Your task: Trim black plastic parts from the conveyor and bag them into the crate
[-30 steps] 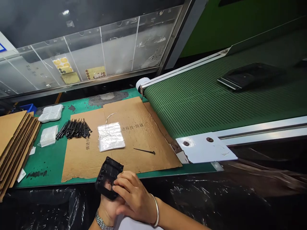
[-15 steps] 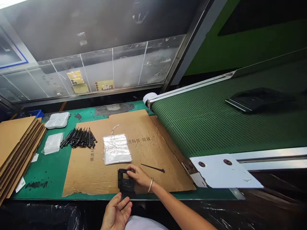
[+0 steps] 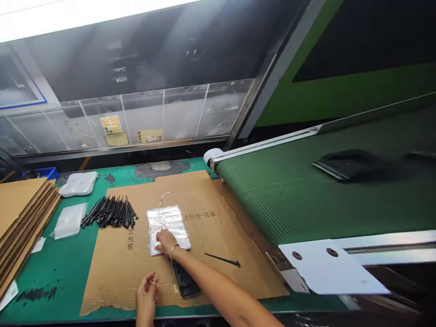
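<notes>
Lying on cardboard [image 3: 116,277], the bags [image 3: 165,218] look light, floppy, probably slippery; best pinched at a corner. Right hand [image 3: 166,243] is on them, fingers curled, can't tell if it's gripping any; left hand [image 3: 147,288] is half-open, nothing in it, near the black part [image 3: 185,281].

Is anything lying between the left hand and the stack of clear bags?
Nothing: in the head view, only bare cardboard shows between the left hand and the stack of clear bags; the black part lies right of that gap.
</notes>
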`<control>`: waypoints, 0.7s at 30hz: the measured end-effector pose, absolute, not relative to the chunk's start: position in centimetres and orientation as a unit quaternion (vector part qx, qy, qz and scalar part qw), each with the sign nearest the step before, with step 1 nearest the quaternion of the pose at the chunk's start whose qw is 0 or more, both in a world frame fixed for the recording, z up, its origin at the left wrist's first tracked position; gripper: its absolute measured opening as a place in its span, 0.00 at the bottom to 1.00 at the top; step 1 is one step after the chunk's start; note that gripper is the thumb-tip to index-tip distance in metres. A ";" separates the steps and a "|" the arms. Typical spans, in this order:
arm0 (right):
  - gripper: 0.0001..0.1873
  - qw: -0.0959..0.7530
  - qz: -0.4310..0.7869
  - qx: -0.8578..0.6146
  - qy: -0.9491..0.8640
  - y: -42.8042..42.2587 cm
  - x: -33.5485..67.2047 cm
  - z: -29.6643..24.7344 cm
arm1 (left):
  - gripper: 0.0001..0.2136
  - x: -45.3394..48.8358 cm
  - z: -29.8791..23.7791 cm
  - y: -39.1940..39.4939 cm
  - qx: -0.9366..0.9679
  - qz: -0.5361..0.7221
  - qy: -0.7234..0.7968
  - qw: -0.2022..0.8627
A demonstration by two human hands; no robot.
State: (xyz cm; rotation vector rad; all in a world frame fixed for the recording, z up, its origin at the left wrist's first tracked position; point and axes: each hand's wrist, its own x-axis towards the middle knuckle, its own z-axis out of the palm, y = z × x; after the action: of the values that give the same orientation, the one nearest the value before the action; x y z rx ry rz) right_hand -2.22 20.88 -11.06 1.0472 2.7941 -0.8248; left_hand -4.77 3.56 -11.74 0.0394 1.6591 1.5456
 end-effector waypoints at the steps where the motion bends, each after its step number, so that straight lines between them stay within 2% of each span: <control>1: 0.10 0.034 -0.268 0.347 0.898 20.9 -2.3 -11.2 | 0.14 -5.3 -12.7 3.8 0.057 0.613 0.681 0.396; 3: 0.05 0.048 -0.278 0.364 0.888 21.0 -2.2 -11.4 | 0.13 -6.6 -14.8 4.8 0.142 0.595 0.708 0.353; 6: 0.03 0.052 -0.310 0.400 0.861 21.6 -2.0 -11.6 | 0.15 -8.8 -17.4 7.3 0.270 0.520 0.755 0.294; 10: 0.03 0.026 -0.381 0.431 0.818 22.1 -1.7 -11.6 | 0.22 -10.7 -18.6 10.3 0.434 0.329 0.808 0.225; 13: 0.01 -0.011 -0.440 0.445 0.780 22.3 -1.5 -11.2 | 0.23 -10.5 -17.9 11.1 0.500 0.201 0.816 0.207; 17: 0.10 -0.091 -0.528 0.458 0.709 23.2 -1.6 -10.2 | 0.21 -8.7 -15.4 10.7 0.544 0.131 0.820 0.123; 21: 0.14 -0.165 -0.631 0.436 0.621 24.8 -1.5 -8.7 | 0.21 -7.9 -13.2 10.4 0.560 0.136 0.807 0.126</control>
State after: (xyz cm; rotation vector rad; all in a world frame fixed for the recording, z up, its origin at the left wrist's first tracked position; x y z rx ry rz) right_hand -1.49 24.79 -8.72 1.5346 2.1852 -2.2207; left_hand -7.89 10.43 -13.25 1.6307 2.3501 0.3972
